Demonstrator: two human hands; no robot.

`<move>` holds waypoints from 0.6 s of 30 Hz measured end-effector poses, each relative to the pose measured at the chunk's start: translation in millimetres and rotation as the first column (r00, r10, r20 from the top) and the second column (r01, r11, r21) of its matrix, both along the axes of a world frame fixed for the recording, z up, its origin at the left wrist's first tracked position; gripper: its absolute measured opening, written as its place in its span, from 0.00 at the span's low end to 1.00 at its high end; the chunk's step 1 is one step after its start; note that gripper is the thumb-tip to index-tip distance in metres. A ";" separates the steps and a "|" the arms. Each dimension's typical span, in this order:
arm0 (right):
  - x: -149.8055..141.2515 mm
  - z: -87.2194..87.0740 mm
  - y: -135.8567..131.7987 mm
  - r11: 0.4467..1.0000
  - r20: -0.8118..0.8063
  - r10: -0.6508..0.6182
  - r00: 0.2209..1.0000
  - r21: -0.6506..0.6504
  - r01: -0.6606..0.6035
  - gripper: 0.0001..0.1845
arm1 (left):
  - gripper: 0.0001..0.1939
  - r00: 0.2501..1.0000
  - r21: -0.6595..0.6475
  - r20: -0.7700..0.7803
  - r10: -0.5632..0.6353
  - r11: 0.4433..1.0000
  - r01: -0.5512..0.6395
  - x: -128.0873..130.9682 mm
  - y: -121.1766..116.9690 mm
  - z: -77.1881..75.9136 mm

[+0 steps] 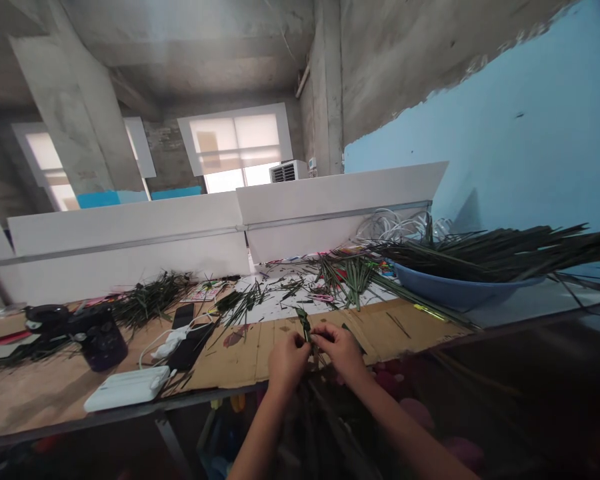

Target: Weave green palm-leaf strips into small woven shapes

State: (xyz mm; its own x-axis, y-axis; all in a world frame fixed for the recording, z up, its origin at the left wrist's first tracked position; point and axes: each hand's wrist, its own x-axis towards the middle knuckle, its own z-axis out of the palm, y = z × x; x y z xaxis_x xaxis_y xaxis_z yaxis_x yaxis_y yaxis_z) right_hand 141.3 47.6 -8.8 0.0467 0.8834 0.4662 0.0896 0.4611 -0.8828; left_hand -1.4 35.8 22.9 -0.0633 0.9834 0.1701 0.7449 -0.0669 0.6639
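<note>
Between my two hands, just over the front edge of the table, is a small woven piece of green leaf strips point(303, 317). Its twisted top stands up above my fingertips. My left hand point(289, 357) is closed, with thumb and fingers pinching the piece from the left. From the other side my right hand point(339, 347) pinches it too, fingertips close to the left thumb. Loose dark strips hang below the hands, blurred in shadow. Beneath and behind the hands lies a flat cardboard sheet point(275, 340).
To the right, a blue basin point(460, 293) holds long dark leaves point(505, 250). Leaf scraps point(250, 303) litter the table behind the cardboard. On the left are a white power bank point(127, 389), a dark jar point(100, 343), cables and a leaf pile point(153, 297). White partitions point(130, 233) stand behind.
</note>
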 end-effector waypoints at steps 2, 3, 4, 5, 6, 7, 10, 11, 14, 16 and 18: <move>0.8 7.5 -5.5 0.998 0.076 -0.012 0.997 0.066 0.007 0.09 | 0.09 0.996 0.030 -0.090 -0.008 0.999 0.010 1.6 -3.3 4.5; 0.9 10.8 -7.9 0.995 0.109 -0.010 0.994 0.097 0.000 0.09 | 0.10 0.993 0.043 -0.117 -0.014 0.999 0.019 2.5 -4.5 6.3; 0.8 13.4 -9.6 0.993 0.138 -0.004 0.990 0.122 -0.013 0.09 | 0.10 0.989 0.055 -0.144 -0.018 0.998 0.026 3.4 -5.6 7.6; 0.6 15.3 -10.5 0.990 0.166 0.002 0.986 0.139 -0.026 0.10 | 0.10 0.986 0.068 -0.166 -0.020 0.997 0.032 4.2 -6.7 8.7; 0.6 16.4 -10.8 0.988 0.191 0.006 0.982 0.148 -0.035 0.11 | 0.10 0.983 0.082 -0.184 -0.022 0.996 0.037 4.9 -7.8 9.6; 0.6 16.8 -10.3 0.988 0.215 0.005 0.977 0.151 -0.038 0.11 | 0.10 0.980 0.097 -0.197 -0.020 0.994 0.040 5.5 -8.9 10.4; 1.9 16.2 -7.5 0.988 0.272 -0.013 0.962 0.149 -0.029 0.12 | 0.11 0.978 0.146 -0.210 -0.008 0.989 0.040 6.9 -12.1 11.3; 2.6 16.1 -6.7 0.988 0.282 -0.020 0.959 0.153 -0.024 0.12 | 0.11 0.978 0.162 -0.207 -0.008 0.986 0.042 7.2 -12.9 11.1; 4.4 17.8 -6.0 0.984 0.282 -0.025 0.959 0.177 -0.026 0.12 | 0.11 0.983 0.193 -0.180 -0.021 0.980 0.056 7.7 -13.0 8.6; 5.0 19.1 -5.8 0.981 0.274 -0.013 0.962 0.189 -0.041 0.12 | 0.10 0.987 0.200 -0.156 -0.029 0.978 0.060 7.8 -11.8 6.1; 5.4 19.3 -4.9 0.981 0.271 0.010 0.963 0.183 -0.062 0.11 | 0.11 0.990 0.202 -0.135 -0.033 0.978 0.060 7.6 -10.3 4.2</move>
State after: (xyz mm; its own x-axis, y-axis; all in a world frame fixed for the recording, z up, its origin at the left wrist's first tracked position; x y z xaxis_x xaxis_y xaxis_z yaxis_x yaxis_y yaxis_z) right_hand 146.7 42.7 10.4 -0.1326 0.7771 0.6152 0.2905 0.6239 -0.7255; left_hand 6.3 25.5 27.1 0.0175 0.9282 0.3717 0.8169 -0.2276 0.5299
